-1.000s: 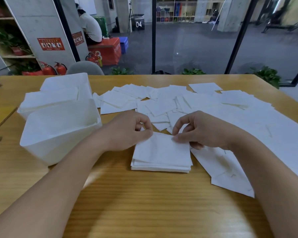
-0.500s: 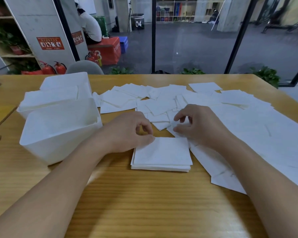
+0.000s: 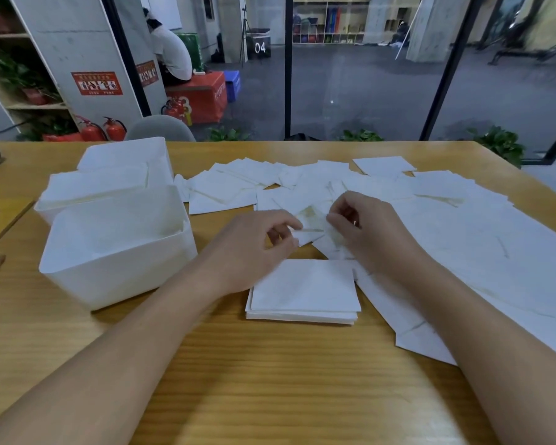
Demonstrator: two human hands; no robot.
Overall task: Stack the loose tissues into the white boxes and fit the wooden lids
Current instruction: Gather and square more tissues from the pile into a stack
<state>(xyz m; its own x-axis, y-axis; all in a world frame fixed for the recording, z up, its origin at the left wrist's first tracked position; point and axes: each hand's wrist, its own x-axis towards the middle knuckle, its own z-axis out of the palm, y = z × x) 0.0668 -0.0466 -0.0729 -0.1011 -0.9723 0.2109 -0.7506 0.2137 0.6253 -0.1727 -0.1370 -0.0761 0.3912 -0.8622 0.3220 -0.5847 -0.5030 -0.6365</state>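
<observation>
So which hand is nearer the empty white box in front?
Left. The left hand sits just right of the near white box; the right hand is farther right, beyond it.

The scene is viewed from a single head-worn wide-angle camera, aimed forward and down, close over the wooden table (image 3: 270, 380), with glass panels (image 3: 350, 91) seen beyond.

Three white boxes (image 3: 116, 252), one tissue stack (image 3: 302, 292), two fire extinguishers (image 3: 114, 128), two hands (image 3: 254, 248).
</observation>
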